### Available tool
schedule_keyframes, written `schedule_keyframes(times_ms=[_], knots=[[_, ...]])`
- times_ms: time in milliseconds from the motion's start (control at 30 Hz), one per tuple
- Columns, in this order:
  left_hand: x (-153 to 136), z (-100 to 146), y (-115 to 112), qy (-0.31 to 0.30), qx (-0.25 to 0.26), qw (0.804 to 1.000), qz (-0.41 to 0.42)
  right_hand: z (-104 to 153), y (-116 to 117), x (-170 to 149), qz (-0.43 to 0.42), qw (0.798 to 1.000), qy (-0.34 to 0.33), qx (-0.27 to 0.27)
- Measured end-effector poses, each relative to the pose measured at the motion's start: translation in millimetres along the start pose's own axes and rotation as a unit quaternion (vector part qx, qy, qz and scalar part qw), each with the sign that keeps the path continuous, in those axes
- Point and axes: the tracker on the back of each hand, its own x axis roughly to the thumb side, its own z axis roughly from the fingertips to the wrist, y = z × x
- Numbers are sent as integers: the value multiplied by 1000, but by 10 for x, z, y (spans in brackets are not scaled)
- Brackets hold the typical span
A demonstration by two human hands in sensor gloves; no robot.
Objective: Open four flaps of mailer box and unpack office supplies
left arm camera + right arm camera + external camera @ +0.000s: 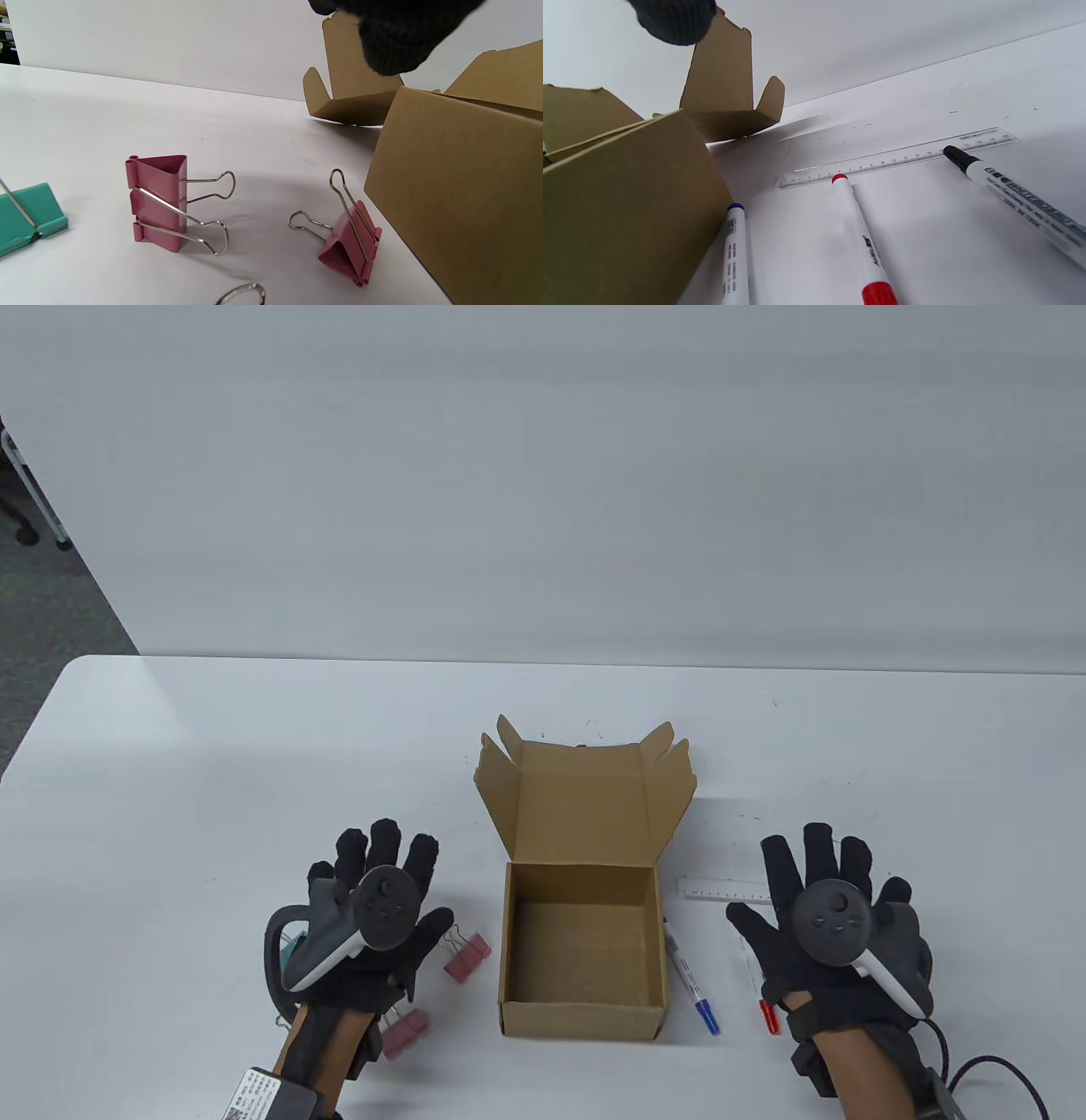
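Observation:
The brown mailer box (pixel 582 950) stands in the middle of the table with its lid and flaps (pixel 585 797) folded back, and its inside looks empty. My left hand (pixel 386 857) hovers flat left of the box with straight fingers, holding nothing. Beneath and beside it lie two pink binder clips (pixel 159 203) (pixel 350 243) and a teal clip (pixel 25 216). My right hand (pixel 819 865) hovers flat right of the box, also holding nothing. Under it lie a blue marker (pixel 734 258), a red marker (pixel 861 241), a black marker (pixel 1018 197) and a clear ruler (pixel 895 159).
The white table (pixel 212 780) stretches wide behind and to both sides of the box. Its far edge meets a grey wall. A cable (pixel 1001 1069) trails from my right wrist at the bottom right.

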Motion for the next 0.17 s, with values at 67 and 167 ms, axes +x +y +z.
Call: schedule_keyframes(times_ms=[67,167], knots=[[5,21,-24,-1,-1,1000,-3,-12,51,46,1,1000,-7,6],[-8,38,-44,-1,-4,1000,-5,-18,87,82,2,1000,-11,8]])
